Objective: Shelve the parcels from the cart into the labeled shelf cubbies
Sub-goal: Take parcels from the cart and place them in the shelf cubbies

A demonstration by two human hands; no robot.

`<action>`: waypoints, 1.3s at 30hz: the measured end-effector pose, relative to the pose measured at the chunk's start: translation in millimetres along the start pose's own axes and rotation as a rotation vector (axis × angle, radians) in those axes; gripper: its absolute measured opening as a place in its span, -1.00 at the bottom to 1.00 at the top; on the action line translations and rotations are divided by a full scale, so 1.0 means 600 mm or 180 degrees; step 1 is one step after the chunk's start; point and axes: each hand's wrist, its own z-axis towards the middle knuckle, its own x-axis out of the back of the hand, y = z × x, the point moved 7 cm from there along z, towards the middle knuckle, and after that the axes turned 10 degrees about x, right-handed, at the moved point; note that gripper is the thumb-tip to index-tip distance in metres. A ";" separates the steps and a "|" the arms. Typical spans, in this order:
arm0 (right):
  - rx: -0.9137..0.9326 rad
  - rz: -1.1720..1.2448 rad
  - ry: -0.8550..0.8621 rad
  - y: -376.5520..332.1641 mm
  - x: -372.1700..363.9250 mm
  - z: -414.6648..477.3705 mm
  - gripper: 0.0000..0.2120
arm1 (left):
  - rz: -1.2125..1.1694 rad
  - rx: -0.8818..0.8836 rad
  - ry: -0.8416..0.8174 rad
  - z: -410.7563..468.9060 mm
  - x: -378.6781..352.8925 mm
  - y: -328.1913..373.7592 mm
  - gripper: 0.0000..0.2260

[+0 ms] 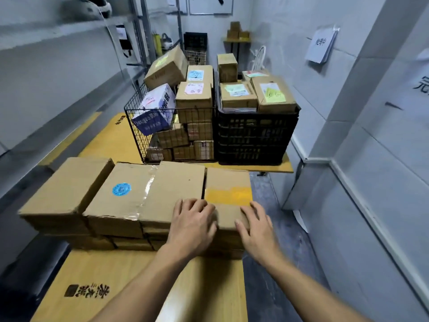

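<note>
Along the left wall run grey metal shelves, and below the camera a yellow wooden counter carries a low stack of cardboard parcels. Further back, a black wire basket and a black plastic crate stand side by side, both heaped with labelled cartons. Nearest in the stack, a wide taped box with a blue round sticker lies just beside a narrower box with a yellow band across its top. Both hands rest on that narrower parcel at its near edge: the left hand lies flat over its left side with fingers spread, the right hand is open and loosely curled at its right corner, gripping nothing yet
</note>
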 end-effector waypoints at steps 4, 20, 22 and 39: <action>-0.0398 0.0572 0.0332 0.026 -0.006 -0.016 -0.56 | -0.0016 -0.0029 -0.0020 0.001 -0.009 0.005 -0.61; -0.0810 0.2528 0.0382 0.111 0.025 -0.019 -0.64 | -0.1156 0.0593 0.0377 0.011 0.055 0.054 -0.59; -0.0913 0.3013 0.0526 0.131 0.038 -0.025 -0.63 | -0.1589 0.0756 0.0476 0.016 0.066 0.058 -0.59; -0.0322 0.2240 0.0287 0.210 0.126 -0.064 -0.66 | -0.3892 0.1277 -0.0130 -0.035 -0.039 0.170 -0.45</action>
